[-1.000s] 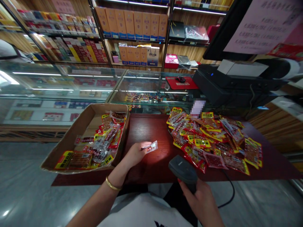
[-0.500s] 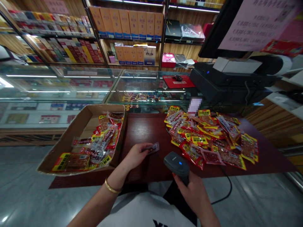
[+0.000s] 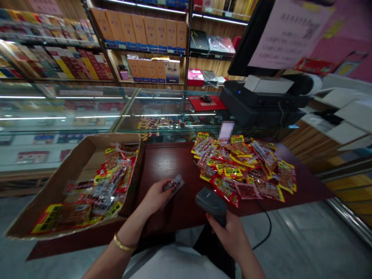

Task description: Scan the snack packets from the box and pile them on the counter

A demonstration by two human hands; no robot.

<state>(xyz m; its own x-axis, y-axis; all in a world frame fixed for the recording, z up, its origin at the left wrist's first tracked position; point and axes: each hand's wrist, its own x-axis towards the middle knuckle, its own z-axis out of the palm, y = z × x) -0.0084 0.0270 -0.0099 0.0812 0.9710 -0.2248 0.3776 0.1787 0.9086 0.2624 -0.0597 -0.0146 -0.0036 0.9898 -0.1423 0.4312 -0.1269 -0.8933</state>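
My left hand (image 3: 155, 199), with a gold bangle on the wrist, is closed on a small clear snack packet (image 3: 176, 183) above the dark red table (image 3: 161, 159). My right hand (image 3: 229, 234) is wrapped round the grip of a dark grey barcode scanner (image 3: 211, 202), its head angled toward the packet but apart from it. Past the scanner lies a heap of red and yellow snack packets (image 3: 232, 170). On the left, a shallow cardboard box (image 3: 68, 162) holds several similar packets (image 3: 74, 215).
Behind the table runs a glass display counter (image 3: 122, 116), with a red mouse pad (image 3: 200, 105) on it. A monitor (image 3: 247, 42) rises at the right above a black cash drawer (image 3: 258, 108). The scanner's cable (image 3: 270, 224) curves down off the table edge.
The packet in my left hand has turned, its free end now tilted up more. The view has shifted, so the box shows larger and farther left. The scanner stays in my right hand.
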